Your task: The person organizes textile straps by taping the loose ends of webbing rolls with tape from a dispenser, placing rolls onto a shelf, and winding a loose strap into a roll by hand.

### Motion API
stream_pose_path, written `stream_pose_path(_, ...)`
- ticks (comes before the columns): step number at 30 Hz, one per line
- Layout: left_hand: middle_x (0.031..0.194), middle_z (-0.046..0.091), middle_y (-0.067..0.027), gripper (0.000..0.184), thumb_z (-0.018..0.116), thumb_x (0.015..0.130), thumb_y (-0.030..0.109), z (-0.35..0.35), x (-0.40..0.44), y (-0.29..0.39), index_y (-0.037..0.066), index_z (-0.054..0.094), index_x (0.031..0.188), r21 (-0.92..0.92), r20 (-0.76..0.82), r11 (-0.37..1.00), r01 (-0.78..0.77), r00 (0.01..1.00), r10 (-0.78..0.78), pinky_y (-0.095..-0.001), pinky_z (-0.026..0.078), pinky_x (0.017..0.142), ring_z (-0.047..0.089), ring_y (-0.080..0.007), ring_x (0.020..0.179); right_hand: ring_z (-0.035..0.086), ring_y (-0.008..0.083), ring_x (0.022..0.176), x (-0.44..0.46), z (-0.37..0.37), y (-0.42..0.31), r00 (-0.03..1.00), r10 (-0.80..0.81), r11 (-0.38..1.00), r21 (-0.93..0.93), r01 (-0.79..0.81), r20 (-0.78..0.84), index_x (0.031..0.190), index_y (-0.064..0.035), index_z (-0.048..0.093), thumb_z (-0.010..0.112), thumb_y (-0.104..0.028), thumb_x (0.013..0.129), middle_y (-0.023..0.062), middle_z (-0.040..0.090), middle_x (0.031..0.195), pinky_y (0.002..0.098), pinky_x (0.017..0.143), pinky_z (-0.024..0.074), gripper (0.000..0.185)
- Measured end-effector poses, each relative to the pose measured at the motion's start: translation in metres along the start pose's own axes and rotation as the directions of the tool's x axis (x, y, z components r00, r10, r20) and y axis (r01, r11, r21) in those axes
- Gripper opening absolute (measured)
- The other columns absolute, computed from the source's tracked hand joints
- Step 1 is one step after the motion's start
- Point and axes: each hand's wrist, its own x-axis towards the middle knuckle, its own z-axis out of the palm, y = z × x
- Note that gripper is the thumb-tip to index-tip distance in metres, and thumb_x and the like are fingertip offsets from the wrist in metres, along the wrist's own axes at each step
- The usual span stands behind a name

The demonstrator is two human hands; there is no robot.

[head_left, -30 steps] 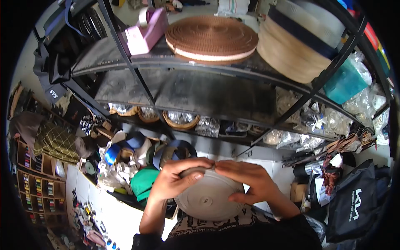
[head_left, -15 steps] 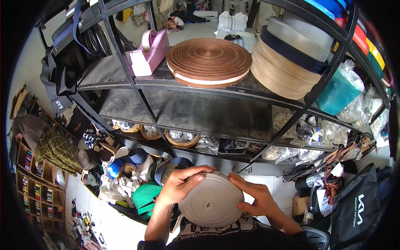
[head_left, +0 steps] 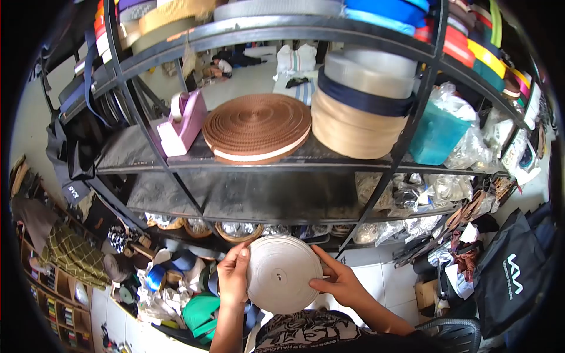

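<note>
A flat, round roll of off-white webbing tape [head_left: 282,273] is held in front of my chest, its wound face turned up toward me. On its left edge my left hand [head_left: 234,273] is closed, thumb along the rim. My right hand [head_left: 334,276] grips the right edge, with the thumb on the near face and fingers behind. Beyond the roll, on the upper shelf, lies a large brown webbing roll [head_left: 256,126] with a cream stripe. Beside it stands a stack of beige rolls [head_left: 356,126] with a navy one among them.
A black metal shelf rack [head_left: 265,194] spans the front. A pink tape dispenser [head_left: 183,123] and a teal basket [head_left: 438,135] stand on it. A green roll [head_left: 201,315] lies low left, a black KIA bag [head_left: 512,270] right. Another person's patterned clothing [head_left: 73,253] shows at left.
My view has tilted up, bringing more rolls on the top shelf into sight. The off-white roll has shifted slightly left and up with both hands still on it.
</note>
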Motion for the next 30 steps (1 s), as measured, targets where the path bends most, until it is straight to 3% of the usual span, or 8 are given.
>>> stream_pose_path(2,0.105,0.065,-0.0083,0.030,0.057,0.093,0.013,0.011,0.005,0.016,-0.004,0.058,0.117,0.004,0.021,1.000,0.015,1.000,-0.015,-0.0271,0.048,0.083,0.059,-0.0131,0.093,0.061,0.0147,0.094,0.005,-0.006,-0.008,0.999,-0.043,0.997,0.067,0.045,-0.024,0.149,-0.0101,0.016,0.068,-0.003,0.081,0.0148,0.063,0.113,0.0254,0.077,0.0494,0.086)
stream_pose_path(6,0.098,0.065,-0.0086,0.039,0.062,0.089,0.008,0.036,0.020,0.038,-0.004,0.051,0.124,-0.076,0.093,0.997,0.030,0.995,-0.023,-0.0263,0.050,0.078,0.060,-0.0124,0.086,0.059,0.0173,0.102,0.011,-0.020,-0.025,0.988,-0.152,0.984,0.090,0.153,-0.018,0.148,-0.0058,0.016,0.070,-0.009,0.083,0.0163,0.059,0.118,0.0287,0.084,0.0489,0.085)
stream_pose_path(13,0.091,0.068,-0.0114,0.041,0.065,0.084,0.003,0.070,0.029,0.047,-0.003,0.052,0.123,-0.218,0.107,0.976,0.001,0.994,0.022,-0.0282,0.051,0.075,0.064,-0.0154,0.082,0.061,0.0223,0.100,0.006,-0.035,-0.022,0.995,-0.035,0.965,0.257,0.059,-0.097,0.125,0.0068,0.049,0.070,-0.017,0.085,0.0147,0.061,0.111,0.0354,0.088,0.0510,0.051)
stream_pose_path(14,0.092,0.068,-0.0111,0.041,0.065,0.084,0.003,0.071,0.029,0.042,-0.003,0.052,0.122,-0.221,0.105,0.975,-0.002,0.994,0.026,-0.0281,0.050,0.076,0.063,-0.0152,0.083,0.064,0.0177,0.089,0.000,-0.036,-0.027,0.994,0.020,0.979,0.205,0.003,-0.109,0.120,0.0036,0.053,0.067,-0.013,0.086,0.0111,0.064,0.102,0.0304,0.075,0.0536,0.040)
stream_pose_path(21,0.087,0.066,-0.0076,0.034,0.062,0.089,0.013,0.112,0.016,0.067,-0.003,0.056,0.118,-0.266,0.234,0.953,0.143,0.969,-0.080,-0.0238,0.049,0.072,0.061,-0.0122,0.077,0.063,0.0247,0.098,-0.011,-0.062,-0.029,0.970,-0.218,0.911,0.334,0.241,-0.105,0.122,0.0082,0.049,0.065,-0.009,0.086,0.0164,0.062,0.109,0.0387,0.086,0.0536,0.043)
stream_pose_path(24,0.080,0.063,-0.0036,0.031,0.060,0.091,0.017,0.098,0.020,0.047,-0.003,0.058,0.115,-0.068,0.413,0.985,0.158,0.903,-0.117,-0.0192,0.043,0.060,0.054,-0.0071,0.066,0.061,0.0252,0.101,-0.018,-0.067,-0.048,0.943,-0.302,0.843,0.423,0.332,-0.139,0.124,0.0078,0.046,0.064,-0.008,0.087,0.0164,0.059,0.114,0.0397,0.088,0.0525,0.044)
stream_pose_path(25,0.076,0.060,-0.0016,0.024,0.062,0.089,0.011,0.106,0.017,0.043,-0.004,0.061,0.107,-0.105,0.425,0.987,0.121,0.903,-0.066,-0.0174,0.035,0.052,0.045,-0.0039,0.058,0.061,0.0252,0.102,-0.017,-0.071,-0.050,0.929,-0.328,0.822,0.432,0.370,-0.172,0.125,0.0075,0.046,0.063,-0.008,0.087,0.0161,0.059,0.115,0.0397,0.089,0.0523,0.045)
stream_pose_path(30,0.073,0.061,-0.0031,0.014,0.063,0.085,0.001,0.138,0.014,0.042,-0.008,0.062,0.096,-0.148,0.454,0.987,0.065,0.891,0.010,-0.0172,0.038,0.053,0.049,-0.0046,0.059,0.060,0.0210,0.104,-0.034,-0.083,-0.051,0.912,-0.345,0.795,0.448,0.410,-0.223,0.131,0.0021,0.042,0.060,-0.005,0.088,0.0121,0.059,0.117,0.0356,0.089,0.0525,0.047)
